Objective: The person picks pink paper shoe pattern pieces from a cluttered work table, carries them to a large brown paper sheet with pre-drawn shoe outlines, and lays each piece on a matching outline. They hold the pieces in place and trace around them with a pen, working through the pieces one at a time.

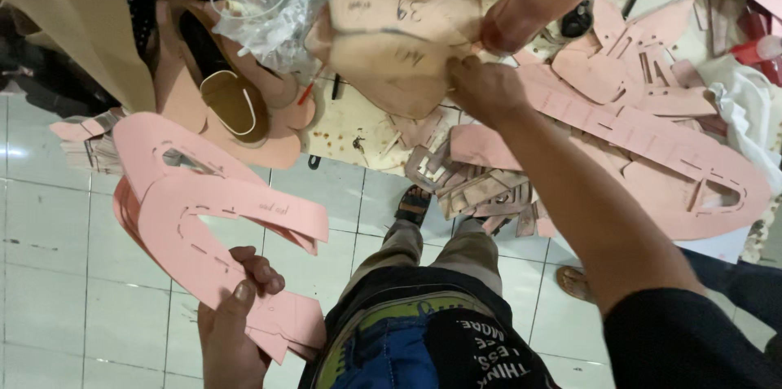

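On the cluttered bench, our right hand point(487, 89) pinches a tan pattern piece point(399, 47) mid-pick, our left hand point(236, 307) grips 1 stack of pink patterns point(204, 218), and lifting probably needs a firmer pinch.

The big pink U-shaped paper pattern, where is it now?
In the head view, the pink U-shaped pattern is at lower left, held by the left hand over the white tiled floor, left of the person's knees.

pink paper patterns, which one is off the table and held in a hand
The U-shaped pink pattern stack, gripped by the left hand over the floor; the other pink patterns lie on the table.
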Tool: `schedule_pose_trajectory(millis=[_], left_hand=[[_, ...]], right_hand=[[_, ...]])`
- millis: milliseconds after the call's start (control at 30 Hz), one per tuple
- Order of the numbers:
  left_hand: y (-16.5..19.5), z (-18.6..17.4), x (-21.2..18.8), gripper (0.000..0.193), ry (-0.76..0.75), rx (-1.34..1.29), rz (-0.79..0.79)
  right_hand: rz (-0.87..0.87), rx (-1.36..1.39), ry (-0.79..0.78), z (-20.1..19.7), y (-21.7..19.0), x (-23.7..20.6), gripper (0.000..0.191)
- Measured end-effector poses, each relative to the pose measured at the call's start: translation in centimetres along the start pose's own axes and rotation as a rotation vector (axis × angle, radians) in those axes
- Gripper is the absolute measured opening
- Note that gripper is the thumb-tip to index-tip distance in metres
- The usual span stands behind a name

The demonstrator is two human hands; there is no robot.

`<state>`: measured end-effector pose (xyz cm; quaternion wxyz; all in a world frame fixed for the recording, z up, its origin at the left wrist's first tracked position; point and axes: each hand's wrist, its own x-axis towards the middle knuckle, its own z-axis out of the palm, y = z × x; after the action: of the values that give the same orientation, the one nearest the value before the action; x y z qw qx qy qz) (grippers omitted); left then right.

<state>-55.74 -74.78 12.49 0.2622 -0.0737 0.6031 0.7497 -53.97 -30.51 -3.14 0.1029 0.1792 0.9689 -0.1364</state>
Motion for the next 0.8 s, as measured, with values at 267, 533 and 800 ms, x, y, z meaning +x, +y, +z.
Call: schedule_pose_trajectory(millis=[267,533,800], left_hand=[[-0.4,0.2,0.2,0.041,0.024,0.003,-0.026],[-1.1,0.0,-0.5,0.044,0.131,0.072,-0.084],[-1.6,-0.4,-0.1,0.044,0.056,0.058,-0.056]], right_hand=[[0.049,0.039,0.051,1.3,-6.0,2.2,0.038],[0.105,-0.022,-0.040,4.2,-10.9,4.2,0.110],[0.079,0.072,-0.254,1.7,-9.8,4.4,0.081]])
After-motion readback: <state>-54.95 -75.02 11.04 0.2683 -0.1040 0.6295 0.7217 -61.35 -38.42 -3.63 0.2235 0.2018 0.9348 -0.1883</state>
